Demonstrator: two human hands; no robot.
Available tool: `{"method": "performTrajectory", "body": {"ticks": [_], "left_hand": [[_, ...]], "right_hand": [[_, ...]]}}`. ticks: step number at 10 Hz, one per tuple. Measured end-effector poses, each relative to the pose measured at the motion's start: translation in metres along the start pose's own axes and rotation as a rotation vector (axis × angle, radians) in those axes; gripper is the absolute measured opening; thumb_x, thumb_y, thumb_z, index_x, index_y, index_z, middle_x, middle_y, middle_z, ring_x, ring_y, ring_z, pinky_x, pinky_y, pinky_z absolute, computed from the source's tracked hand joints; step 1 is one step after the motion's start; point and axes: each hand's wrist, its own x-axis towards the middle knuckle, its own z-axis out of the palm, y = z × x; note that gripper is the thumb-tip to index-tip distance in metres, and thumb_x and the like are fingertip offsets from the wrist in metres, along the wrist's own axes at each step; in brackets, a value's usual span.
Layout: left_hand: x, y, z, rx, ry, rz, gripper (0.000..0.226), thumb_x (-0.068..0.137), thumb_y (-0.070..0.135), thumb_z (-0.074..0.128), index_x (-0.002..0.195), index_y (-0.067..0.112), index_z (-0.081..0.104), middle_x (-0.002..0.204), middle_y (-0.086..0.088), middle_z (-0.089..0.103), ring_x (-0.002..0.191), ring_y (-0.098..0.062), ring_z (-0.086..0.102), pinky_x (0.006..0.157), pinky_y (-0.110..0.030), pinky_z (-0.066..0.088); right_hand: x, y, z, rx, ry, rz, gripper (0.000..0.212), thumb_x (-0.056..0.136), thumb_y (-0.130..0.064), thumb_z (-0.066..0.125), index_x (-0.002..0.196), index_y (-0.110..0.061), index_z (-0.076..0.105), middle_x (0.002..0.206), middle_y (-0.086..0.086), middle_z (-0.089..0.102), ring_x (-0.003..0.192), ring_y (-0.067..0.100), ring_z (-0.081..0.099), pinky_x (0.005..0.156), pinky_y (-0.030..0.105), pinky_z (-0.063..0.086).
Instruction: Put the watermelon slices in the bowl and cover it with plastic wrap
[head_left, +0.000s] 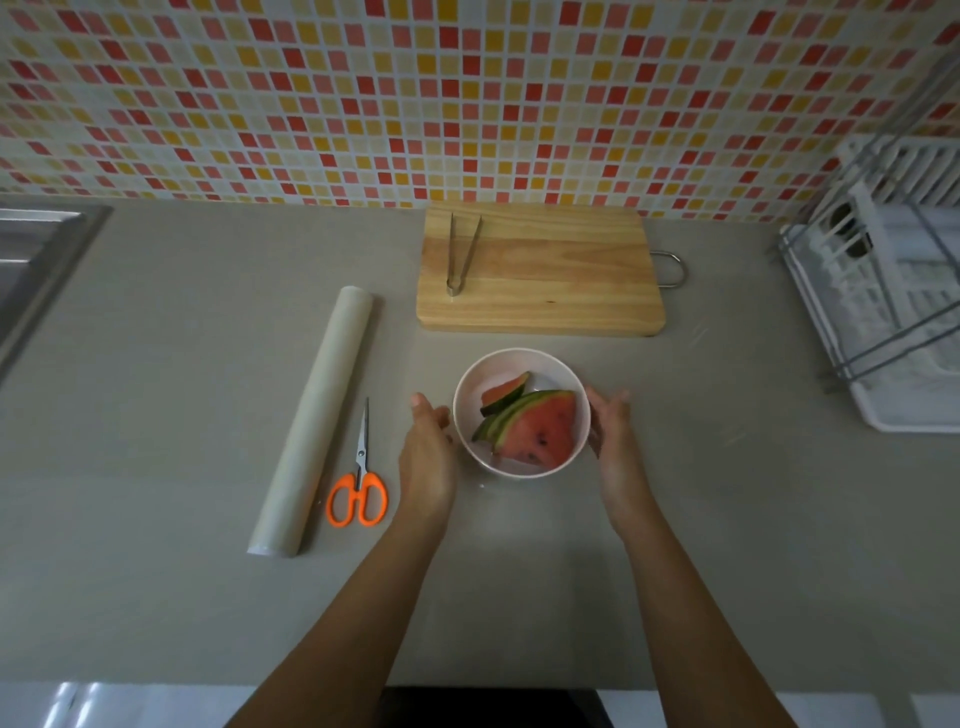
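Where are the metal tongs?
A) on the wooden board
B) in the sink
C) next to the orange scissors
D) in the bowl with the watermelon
A: the tongs lie on the wooden board, which sits against the tiled wall.
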Motion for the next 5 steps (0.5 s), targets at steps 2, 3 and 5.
{"method": "performTrajectory", "body": {"ticks": [2, 3, 5], "left_hand": [[0.002, 0.021, 0.005, -0.007, -0.098, -0.021, 0.069, 0.095, 0.061, 0.014, 0.103, 0.02, 0.07, 0.105, -0.009, 0.071, 0.1, -0.024, 0.065, 0.101, -0.044, 0.045], [0.009, 0.03, 0.009, 0.086, -0.092, 0.015, 0.069, 0.094, 0.061, 0.01, 0.092, 0.026, 0.07, 0.113, -0.013, 0.068, 0.107, -0.028, 0.061, 0.105, -0.047, 0.041], [-0.008, 0.011, 0.01, 0.115, 0.127, 0.087, 0.063, 0.095, 0.06, 0.015, 0.118, 0.02, 0.059, 0.132, -0.009, 0.054, 0.122, -0.027, 0.051, 0.107, -0.042, 0.036]], "right_hand": [[0.011, -0.022, 0.005, 0.06, -0.141, 0.057, 0.065, 0.096, -0.047, -0.003, 0.096, -0.03, 0.06, 0.101, -0.013, 0.064, 0.094, -0.005, 0.059, 0.081, 0.008, 0.045], [0.018, -0.023, 0.002, 0.009, -0.159, 0.057, 0.065, 0.096, -0.049, -0.002, 0.094, -0.031, 0.061, 0.104, -0.013, 0.064, 0.093, -0.009, 0.057, 0.078, 0.006, 0.042], [0.023, -0.006, -0.024, -0.099, -0.13, 0.111, 0.085, 0.08, -0.073, 0.008, 0.146, -0.022, 0.028, 0.155, -0.006, 0.024, 0.141, 0.008, 0.021, 0.117, 0.03, 0.011]]}}
